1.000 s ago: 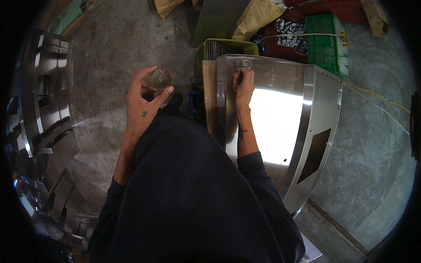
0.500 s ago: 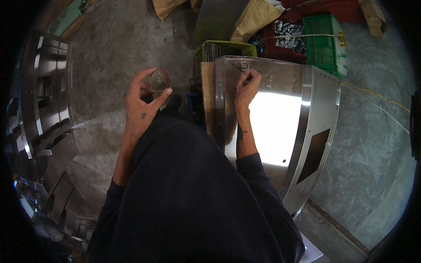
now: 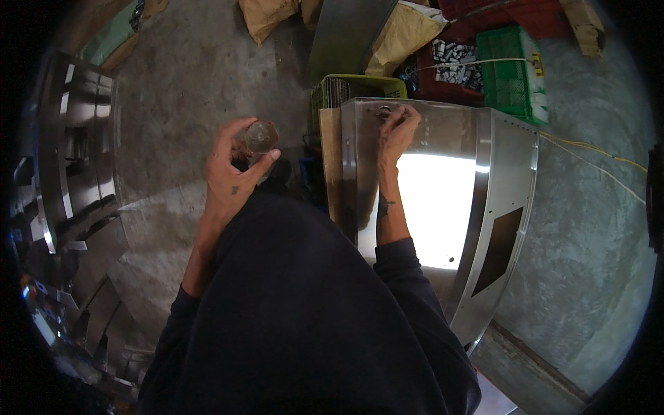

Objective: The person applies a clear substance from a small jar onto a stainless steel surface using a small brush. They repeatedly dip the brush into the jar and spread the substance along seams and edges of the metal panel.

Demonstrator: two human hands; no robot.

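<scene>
A small see-through plastic cup (image 3: 259,137) is in my left hand (image 3: 230,162), with fingers and thumb wrapped round its sides. What lies inside the cup is not plain. On the right stands a big stainless steel cabinet (image 3: 443,124), its top sheet reflecting a bright white patch. Near its far left corner a small metal ring (image 3: 384,111) sits on the sheet. My right hand (image 3: 398,135) is beside that ring, its fingers bent and drawn together. Whatever the fingertips pinch is hidden and a little blurred.
Beyond the cabinet stand a yellow-green crate (image 3: 377,86), a green crate (image 3: 501,69) and a pile of small metal parts (image 3: 456,62). A wooden board (image 3: 330,152) runs along the cabinet's left side. Steel frames (image 3: 83,138) stand at far left; a yellow cable (image 3: 595,153) lies right.
My right hand has shifted slightly right from the ring, its fingers moving. The left hand still grips the cup. The whole view has shifted a little.
</scene>
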